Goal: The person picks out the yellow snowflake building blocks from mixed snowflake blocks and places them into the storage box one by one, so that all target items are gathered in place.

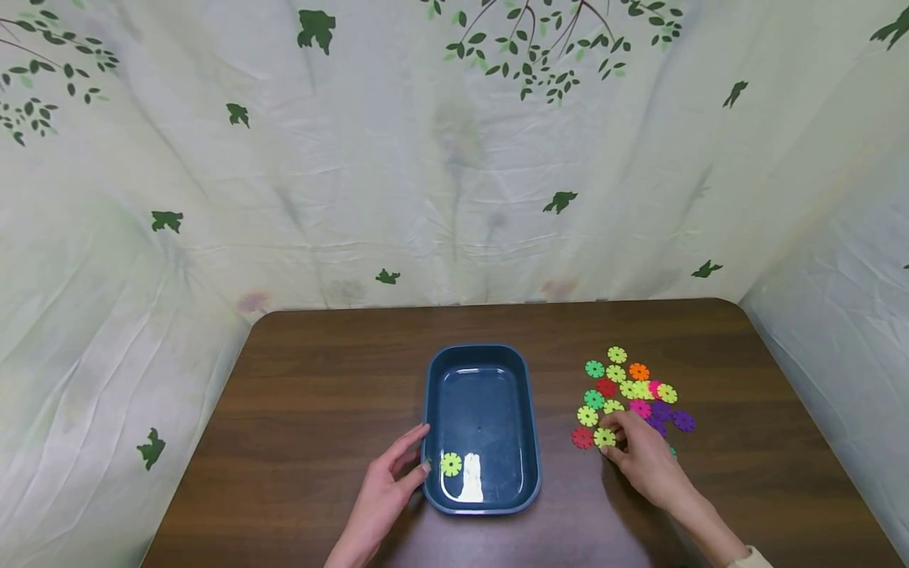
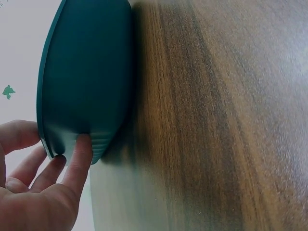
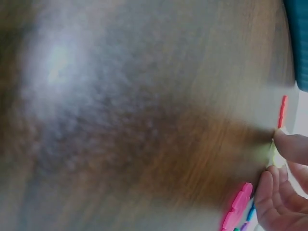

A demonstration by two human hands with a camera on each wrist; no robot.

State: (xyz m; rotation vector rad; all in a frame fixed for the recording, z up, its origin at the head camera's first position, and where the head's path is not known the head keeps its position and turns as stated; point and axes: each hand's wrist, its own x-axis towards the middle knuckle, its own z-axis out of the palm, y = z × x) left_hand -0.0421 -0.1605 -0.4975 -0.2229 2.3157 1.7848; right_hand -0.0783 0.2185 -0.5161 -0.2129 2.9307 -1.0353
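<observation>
A blue rectangular tray (image 1: 483, 426) stands on the table with one yellow-green notched plastic disc (image 1: 450, 464) lying inside near its lower left. My left hand (image 1: 386, 487) holds the tray's left rim. In the left wrist view its fingers (image 2: 81, 159) press against the outer wall and the thumb reaches over the edge. To the right, my right hand (image 1: 642, 457) pinches another yellow-green notched disc (image 1: 604, 438) between thumb and fingertips, at the near side of a loose group of such discs. In the right wrist view that disc is largely hidden by the thumb (image 3: 293, 146).
The group holds several green discs (image 1: 594, 368), an orange disc (image 1: 639, 371), red discs (image 1: 582, 438), pink discs (image 1: 640, 408) and purple discs (image 1: 684, 420), some overlapping. The brown wooden table (image 1: 319, 394) meets a white leaf-patterned cloth (image 1: 426, 197) behind and at both sides.
</observation>
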